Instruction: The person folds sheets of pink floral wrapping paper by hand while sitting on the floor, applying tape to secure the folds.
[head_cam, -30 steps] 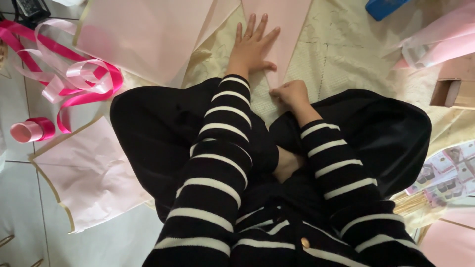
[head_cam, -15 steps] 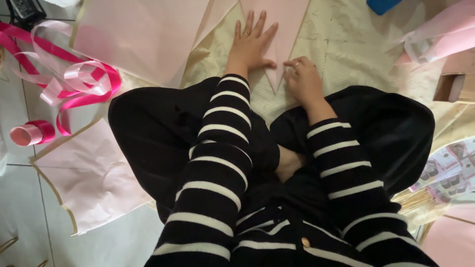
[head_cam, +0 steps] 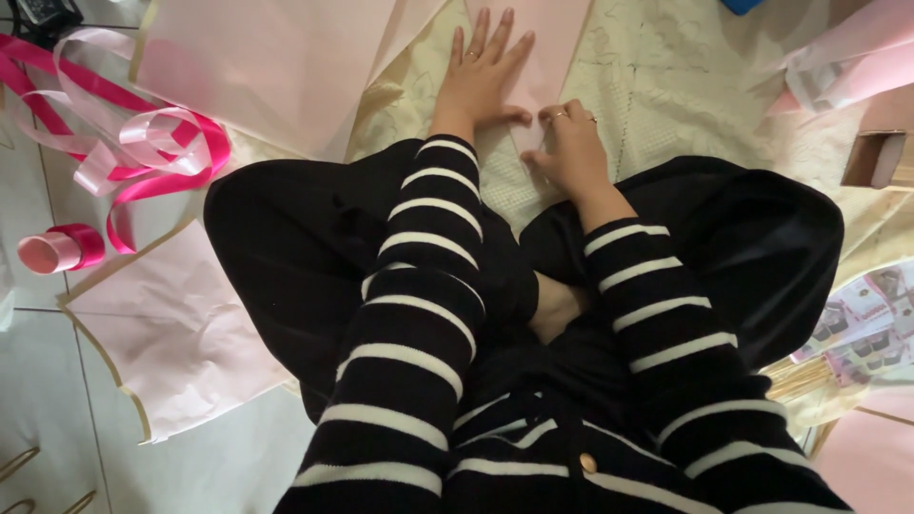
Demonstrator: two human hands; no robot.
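The pale pink wrapping paper sheet [head_cam: 557,48] lies on the cream lace cloth [head_cam: 666,95] over the floor, just past my crossed legs. My left hand [head_cam: 481,81] presses it flat, fingers spread and released. My right hand [head_cam: 571,148] pinches its lower point, fingers curled. Pinning firmly should keep the crease straight. Pink ribbon [head_cam: 143,152] lies well apart.

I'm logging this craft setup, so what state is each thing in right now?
left hand: flat, fingers spread, pressing the pink paper strip
right hand: fingers curled, pinching the strip's lower end
pink ribbon: unrolled, loose loops
ribbon spool: lying on its side
small cardboard box: open
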